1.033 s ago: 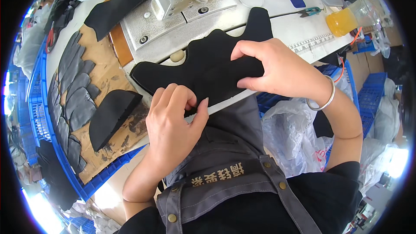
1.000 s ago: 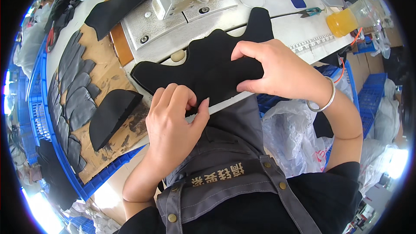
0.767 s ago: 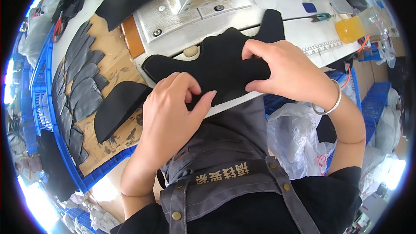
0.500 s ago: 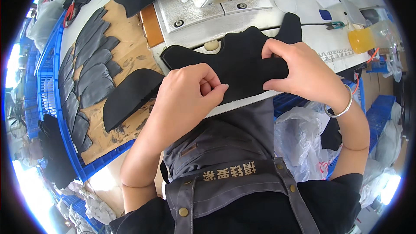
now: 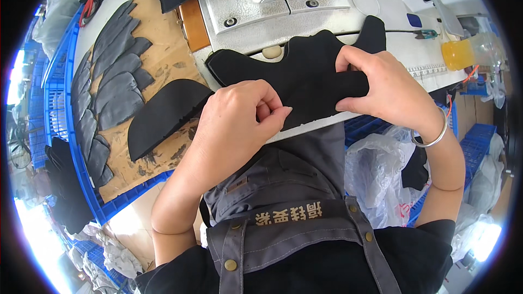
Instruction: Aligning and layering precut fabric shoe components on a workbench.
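A black cut fabric piece [image 5: 310, 84] with a wavy far edge lies across the near edge of the white machine bed. My right hand [image 5: 384, 87] grips its right part, thumb below and fingers above, with a fold of the cloth between them. Over the piece's left part is my left hand [image 5: 245, 117], thumb and forefinger pinched together near its front edge; whatever may be in that pinch is too small to make out. To the left of this hand, a half-moon black piece [image 5: 166, 114] rests on brown cardboard [image 5: 163, 49].
Overlapping dark pieces [image 5: 117, 87] cover the cardboard's left side inside a blue crate [image 5: 90, 185]. Ahead stands the white sewing machine base [image 5: 272, 13]. Small snips [image 5: 425, 34] and a bottle of yellow liquid [image 5: 457, 54] are at right; red-handled scissors [image 5: 87, 11] lie far left.
The whole view has shifted slightly, so the machine base sits a little higher and further right. Both hands keep nearly the same hold and place on the black piece.
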`<state>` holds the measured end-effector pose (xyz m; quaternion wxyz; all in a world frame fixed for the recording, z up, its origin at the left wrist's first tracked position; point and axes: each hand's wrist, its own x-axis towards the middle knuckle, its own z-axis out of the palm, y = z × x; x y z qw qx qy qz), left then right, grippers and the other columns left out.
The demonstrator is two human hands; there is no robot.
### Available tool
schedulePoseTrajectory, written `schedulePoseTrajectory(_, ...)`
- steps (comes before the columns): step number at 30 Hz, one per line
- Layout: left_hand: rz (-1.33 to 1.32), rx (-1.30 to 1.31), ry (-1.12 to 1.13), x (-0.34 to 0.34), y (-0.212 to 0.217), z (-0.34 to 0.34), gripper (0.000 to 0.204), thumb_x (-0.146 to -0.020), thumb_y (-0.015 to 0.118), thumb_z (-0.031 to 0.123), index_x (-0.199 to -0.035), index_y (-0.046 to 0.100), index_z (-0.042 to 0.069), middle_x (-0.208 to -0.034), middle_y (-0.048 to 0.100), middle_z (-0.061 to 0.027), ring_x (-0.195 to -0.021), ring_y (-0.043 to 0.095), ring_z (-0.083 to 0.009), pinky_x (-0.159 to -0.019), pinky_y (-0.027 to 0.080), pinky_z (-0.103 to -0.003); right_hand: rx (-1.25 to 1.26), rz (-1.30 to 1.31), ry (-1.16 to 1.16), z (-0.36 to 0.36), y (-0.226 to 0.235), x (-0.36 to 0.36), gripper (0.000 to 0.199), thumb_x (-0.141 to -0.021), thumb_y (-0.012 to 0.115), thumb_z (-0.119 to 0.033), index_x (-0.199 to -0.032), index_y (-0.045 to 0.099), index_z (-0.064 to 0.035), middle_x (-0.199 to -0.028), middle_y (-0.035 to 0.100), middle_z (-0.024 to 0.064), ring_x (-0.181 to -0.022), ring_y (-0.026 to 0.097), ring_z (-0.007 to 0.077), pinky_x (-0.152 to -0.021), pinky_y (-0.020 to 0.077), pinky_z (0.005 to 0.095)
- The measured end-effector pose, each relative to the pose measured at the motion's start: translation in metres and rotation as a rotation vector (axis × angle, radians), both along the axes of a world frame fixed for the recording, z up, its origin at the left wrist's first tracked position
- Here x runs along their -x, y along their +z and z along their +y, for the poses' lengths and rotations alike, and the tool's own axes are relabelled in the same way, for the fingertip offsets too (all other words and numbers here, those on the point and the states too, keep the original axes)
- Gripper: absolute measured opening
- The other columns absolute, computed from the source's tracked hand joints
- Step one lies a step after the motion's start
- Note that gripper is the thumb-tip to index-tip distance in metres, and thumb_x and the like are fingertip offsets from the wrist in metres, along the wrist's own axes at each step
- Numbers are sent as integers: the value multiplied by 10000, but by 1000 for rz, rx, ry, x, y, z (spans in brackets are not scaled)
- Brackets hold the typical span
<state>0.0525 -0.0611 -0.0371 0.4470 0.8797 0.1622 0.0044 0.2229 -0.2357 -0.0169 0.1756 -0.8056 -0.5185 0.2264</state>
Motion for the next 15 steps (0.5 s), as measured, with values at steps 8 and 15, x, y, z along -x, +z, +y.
schedulePoseTrajectory(8, -55, -42, -7, -1, -4, 0, 132, -782, 725, 103, -760, 635, 9, -579, 550, -13, -505, 417, -58, -484, 343, -232, 35, -16, -11, 1, 3, 1, 421, -683, 782, -170, -1002, 546, -30, -978, 668, 150, -886, 625, 370, -769, 486, 419)
schedulePoseTrajectory(15, -78, -55, -1, 0, -7, 0, 129, -782, 723, 105, -764, 638, 9, -587, 556, -18, -503, 425, -63, -482, 347, -235, 43, -19, -6, 2, 4, 2, 422, -685, 780, -177, -1000, 545, -24, -991, 666, 158, -923, 623, 372, -796, 490, 416)
